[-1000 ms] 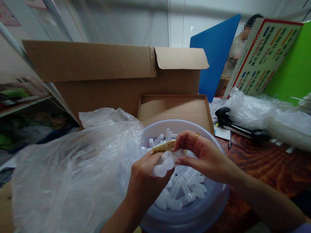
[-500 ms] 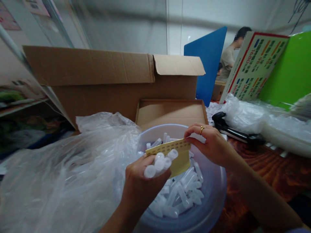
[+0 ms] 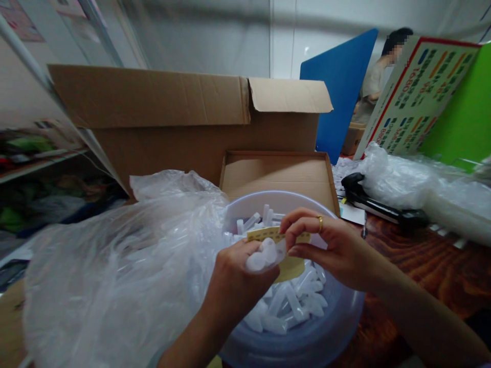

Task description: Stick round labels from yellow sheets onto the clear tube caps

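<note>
The right hand has left the yellow sheet corner and pinches an end tube; the left hand clamps white tubes.

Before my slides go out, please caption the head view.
Left hand gripping white tubes and a yellow sheet, right hand at their side, over a tub.

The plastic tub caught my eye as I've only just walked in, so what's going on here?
A person's left hand holds several whitish tubes and a yellow sheet over the round tub. The right hand has its fingers at the tube ends and sheet; whether they grip either is unclear. More loose tubes lie in the tub, with clear plastic beside it.
</note>
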Demonstrator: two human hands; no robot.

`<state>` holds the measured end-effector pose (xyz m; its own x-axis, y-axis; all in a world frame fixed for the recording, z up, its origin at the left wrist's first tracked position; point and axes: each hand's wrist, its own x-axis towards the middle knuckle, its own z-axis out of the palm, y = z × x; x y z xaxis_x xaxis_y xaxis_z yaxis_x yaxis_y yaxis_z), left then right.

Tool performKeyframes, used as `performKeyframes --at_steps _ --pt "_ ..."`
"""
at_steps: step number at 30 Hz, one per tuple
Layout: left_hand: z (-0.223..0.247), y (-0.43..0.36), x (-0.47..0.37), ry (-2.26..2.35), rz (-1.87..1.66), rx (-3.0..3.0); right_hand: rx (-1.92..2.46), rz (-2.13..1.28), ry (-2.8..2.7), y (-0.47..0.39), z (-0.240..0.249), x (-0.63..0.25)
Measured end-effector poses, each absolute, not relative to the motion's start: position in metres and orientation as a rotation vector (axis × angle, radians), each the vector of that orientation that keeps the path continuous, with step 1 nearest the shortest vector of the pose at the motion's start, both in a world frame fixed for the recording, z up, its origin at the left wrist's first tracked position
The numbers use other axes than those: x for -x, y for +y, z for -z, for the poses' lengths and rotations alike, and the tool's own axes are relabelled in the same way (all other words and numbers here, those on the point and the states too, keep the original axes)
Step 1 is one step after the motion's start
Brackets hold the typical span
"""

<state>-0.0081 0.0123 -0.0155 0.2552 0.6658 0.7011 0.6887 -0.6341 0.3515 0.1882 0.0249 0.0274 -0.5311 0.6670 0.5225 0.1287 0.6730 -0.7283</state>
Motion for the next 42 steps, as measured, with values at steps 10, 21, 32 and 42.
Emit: performKeyframes --at_steps 10,21,32,42 --pt "0.017 0.010 0.005 -1.339 1.354 2.563 0.670 -1.007 -2.010 0.024 -0.018 -0.176" --pt "0.015 0.011 0.005 -1.266 1.343 2.511 0.715 -1.090 -1.939 0.023 -0.010 -0.171" --pt "0.010 0.008 0.008 -1.278 1.391 2.382 0.624 -0.907 -1.790 0.031 -0.022 -0.198" --pt "0.010 0.009 0.008 -1.288 1.460 2.324 1.125 -0.597 -1.994 0.055 -0.037 -0.227"
